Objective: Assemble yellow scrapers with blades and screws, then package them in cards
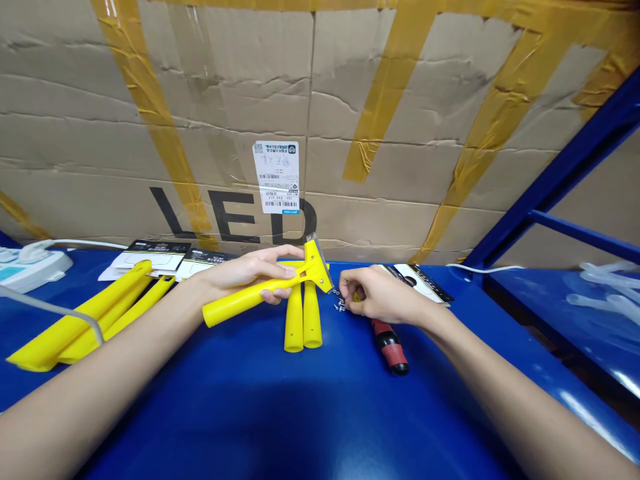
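Observation:
My left hand [260, 270] is closed around the neck of a yellow scraper [250, 298], its blade head pointing up and to the right. Two more yellow handles [294, 323] lie side by side just beneath that head. My right hand [375, 293] is curled with thumb and fingertips together, and a bit of yellow shows at the fingers; what it pinches cannot be made out. Small silver screws [340, 303] lie on the blue surface beside those fingertips. Below my right hand rests a red and black screwdriver [390, 348], its front end hidden.
Several yellow scraper handles [85, 320] and printed cards [145, 257] lie at the left, near a white power strip [35, 267] and its cable. A large taped carton [240, 100] walls off the back. A blue metal frame [555, 173] rises at the right.

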`<state>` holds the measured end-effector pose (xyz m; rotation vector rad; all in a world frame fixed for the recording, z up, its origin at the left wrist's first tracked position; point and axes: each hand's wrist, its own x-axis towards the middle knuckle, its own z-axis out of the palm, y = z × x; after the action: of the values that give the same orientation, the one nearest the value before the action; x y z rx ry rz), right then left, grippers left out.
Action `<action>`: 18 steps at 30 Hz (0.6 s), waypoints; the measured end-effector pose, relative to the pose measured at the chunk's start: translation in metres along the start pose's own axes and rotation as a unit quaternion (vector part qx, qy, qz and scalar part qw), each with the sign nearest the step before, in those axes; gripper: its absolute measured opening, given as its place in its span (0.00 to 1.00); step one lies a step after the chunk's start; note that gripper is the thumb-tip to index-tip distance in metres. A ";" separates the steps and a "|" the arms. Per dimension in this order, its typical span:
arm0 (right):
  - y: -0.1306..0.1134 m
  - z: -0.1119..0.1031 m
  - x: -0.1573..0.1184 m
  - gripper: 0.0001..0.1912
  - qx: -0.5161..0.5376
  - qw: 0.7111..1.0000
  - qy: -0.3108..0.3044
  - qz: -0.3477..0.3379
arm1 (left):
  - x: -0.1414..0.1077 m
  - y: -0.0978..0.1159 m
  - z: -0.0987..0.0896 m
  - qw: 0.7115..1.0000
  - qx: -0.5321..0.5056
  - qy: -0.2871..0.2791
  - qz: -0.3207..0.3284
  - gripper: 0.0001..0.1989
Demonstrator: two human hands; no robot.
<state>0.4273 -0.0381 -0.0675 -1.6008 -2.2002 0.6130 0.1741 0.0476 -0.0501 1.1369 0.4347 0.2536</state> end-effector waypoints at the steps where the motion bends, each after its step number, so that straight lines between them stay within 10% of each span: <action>1: 0.000 0.000 0.000 0.11 0.005 1.000 -0.001 0.002 | 0.000 0.000 0.000 1.000 0.000 -0.003 0.000 0.18; 9: 0.002 -0.011 -0.003 0.08 0.085 0.996 0.007 -0.016 | 0.000 -0.002 0.000 1.000 -0.001 0.007 -0.007 0.19; 18: -0.028 -0.007 -0.003 0.12 0.108 0.966 0.209 -0.103 | 0.003 -0.009 0.011 0.999 0.013 -0.032 -0.029 0.19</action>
<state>0.4099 -0.0474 -0.0468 -1.2356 -1.8807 0.3940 0.1816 0.0363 -0.0554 1.1531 0.4148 0.1617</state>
